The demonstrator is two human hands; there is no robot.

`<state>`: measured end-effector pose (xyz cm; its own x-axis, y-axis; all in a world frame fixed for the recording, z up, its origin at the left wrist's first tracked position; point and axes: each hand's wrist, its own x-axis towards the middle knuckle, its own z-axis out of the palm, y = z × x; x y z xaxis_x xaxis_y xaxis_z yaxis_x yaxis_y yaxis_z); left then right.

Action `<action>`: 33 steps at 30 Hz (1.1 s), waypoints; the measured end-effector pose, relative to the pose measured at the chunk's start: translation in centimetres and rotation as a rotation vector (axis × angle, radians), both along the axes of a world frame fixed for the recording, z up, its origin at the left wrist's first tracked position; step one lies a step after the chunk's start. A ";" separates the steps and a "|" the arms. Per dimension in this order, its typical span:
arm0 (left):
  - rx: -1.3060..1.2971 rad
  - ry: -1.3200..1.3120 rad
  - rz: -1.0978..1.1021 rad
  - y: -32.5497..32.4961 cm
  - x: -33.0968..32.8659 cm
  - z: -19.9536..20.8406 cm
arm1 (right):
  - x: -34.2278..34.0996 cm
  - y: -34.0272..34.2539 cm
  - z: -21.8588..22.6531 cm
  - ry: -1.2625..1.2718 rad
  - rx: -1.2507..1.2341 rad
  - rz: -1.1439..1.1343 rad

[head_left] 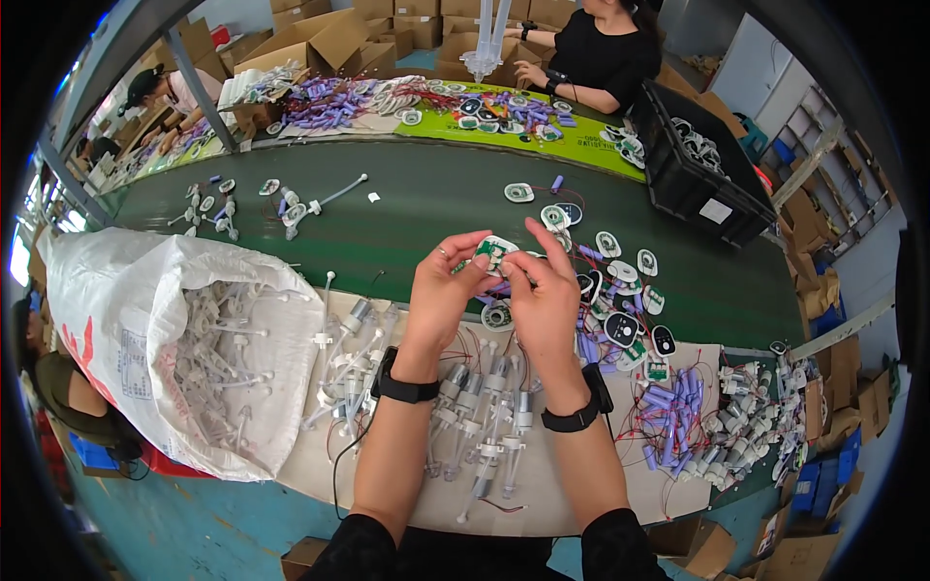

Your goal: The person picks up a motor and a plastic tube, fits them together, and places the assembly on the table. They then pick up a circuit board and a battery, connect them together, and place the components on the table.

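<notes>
Between both hands, above the near edge of the green belt, is an oval white cover with a green circuit board (492, 254). My left hand (441, 288) pinches its left side, and the fingers of my right hand (544, 298) close on its right side. Below and right of my hands lies a heap of similar covers, some with a black face (621, 329). Purple cylindrical batteries with red wires (673, 416) lie right of my right forearm. Small motor pumps with clear tubes (489, 412) rest on the cardboard between my forearms.
A white woven sack (126, 290) full of pump parts stands at the left. The green conveyor belt (387, 218) crosses ahead, with scattered parts. A black crate (693, 184) holds covers at the far right. Across the belt, a person in black (610, 53) works beside batteries.
</notes>
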<state>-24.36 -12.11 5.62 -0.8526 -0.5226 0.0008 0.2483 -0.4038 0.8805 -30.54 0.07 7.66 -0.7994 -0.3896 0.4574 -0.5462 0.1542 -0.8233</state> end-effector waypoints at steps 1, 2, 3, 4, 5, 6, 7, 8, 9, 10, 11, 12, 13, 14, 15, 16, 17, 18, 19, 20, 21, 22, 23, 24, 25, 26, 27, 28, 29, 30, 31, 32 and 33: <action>-0.036 -0.010 0.013 0.0 0.0 0.1 | 0.0 0.0 0.0 0.013 0.004 -0.018; -0.072 -0.021 0.026 0.1 0.0 0.2 | 0.0 0.0 0.0 0.026 0.008 -0.035; -0.072 -0.021 0.025 0.2 0.0 0.3 | 0.0 0.0 -0.1 0.026 0.008 -0.036; -0.095 -0.032 0.050 0.5 0.0 0.4 | 0.1 -0.1 -0.1 -0.001 -0.004 -0.041; -0.117 -0.042 0.076 0.7 -0.1 0.5 | 0.1 -0.1 -0.2 -0.028 -0.015 -0.046; -0.117 -0.043 0.077 0.8 -0.2 0.5 | 0.2 -0.2 -0.1 -0.028 -0.015 -0.045; -0.112 -0.022 0.097 0.9 -0.2 0.4 | 0.3 -0.3 -0.1 -0.034 -0.027 -0.044; -0.107 -0.001 0.117 1.0 -0.3 0.4 | 0.4 -0.4 -0.1 -0.039 -0.040 -0.043; -0.107 -0.003 0.118 1.2 -0.3 0.4 | 0.4 -0.5 -0.3 -0.041 -0.040 -0.042; -0.138 -0.031 0.130 1.3 -0.4 0.4 | 0.4 -0.5 -0.5 -0.057 -0.039 -0.056; -0.169 -0.060 0.142 1.5 -0.5 0.5 | 0.3 -0.6 -0.7 -0.074 -0.038 -0.069; -0.169 -0.062 0.143 1.5 -0.5 0.5 | 0.2 -0.6 -0.8 -0.075 -0.038 -0.069; -0.146 -0.047 0.142 1.7 -0.6 0.6 | 0.2 -0.6 -0.8 -0.049 -0.054 -0.068; -0.124 -0.032 0.141 1.7 -0.6 0.6 | 0.1 -0.5 -0.8 -0.023 -0.070 -0.067; -0.124 -0.034 0.140 1.7 -0.6 0.6 | 0.1 -0.5 -0.8 -0.024 -0.069 -0.068; -0.111 -0.041 0.131 1.7 -0.6 0.6 | 0.2 -0.6 -0.9 -0.015 -0.072 -0.071; -0.098 -0.048 0.122 1.7 -0.5 0.7 | 0.3 -0.6 -0.9 -0.004 -0.075 -0.074; -0.100 -0.048 0.123 1.7 -0.4 0.7 | 0.2 -0.7 -1.1 -0.004 -0.077 -0.073; -0.108 -0.045 0.127 1.7 -0.4 0.7 | 0.1 -0.8 -1.3 0.066 -0.073 -0.077; -0.117 -0.042 0.131 1.7 -0.3 0.7 | 0.0 -0.7 -1.2 0.137 -0.070 -0.081; -0.121 -0.038 0.130 1.7 -0.2 0.9 | 0.2 -0.4 -0.9 0.140 -0.075 -0.083; -0.116 -0.054 0.132 1.4 -0.1 1.0 | 0.3 -0.3 -0.1 0.045 -0.023 -0.038; -0.111 -0.070 0.133 1.1 0.0 1.4 | 0.5 -0.1 0.6 -0.050 0.029 0.006; -0.117 -0.063 0.136 0.9 0.2 1.8 | 0.3 0.1 1.0 -0.044 0.022 0.009; -0.105 -0.051 0.152 1.0 0.6 2.3 | 0.3 0.7 1.3 -0.038 0.030 0.060; -0.093 -0.040 0.167 1.0 0.9 2.6 | 0.1 1.4 1.6 -0.034 0.038 0.111; -0.145 -0.039 0.157 0.4 0.6 3.1 | -0.2 2.1 2.3 -0.074 0.034 0.144; -0.141 -0.020 0.157 -0.1 0.6 3.9 | -0.3 2.9 2.9 0.024 0.083 0.106; -0.179 -0.028 0.153 -0.5 0.6 5.3 | -0.2 4.1 4.1 0.096 0.043 0.087; -0.219 -0.038 0.148 -1.0 0.7 6.7 | 0.1 5.3 5.6 0.167 0.001 0.068; -0.236 -0.050 0.155 -2.0 0.7 7.8 | 0.6 6.3 7.0 0.150 -0.062 0.056; -0.254 -0.062 0.165 -3.3 0.6 8.9 | 1.2 7.3 8.4 0.135 -0.127 0.046; -0.299 -0.084 0.148 -4.6 -0.1 9.7 | 1.6 8.7 9.6 0.093 -0.160 -0.002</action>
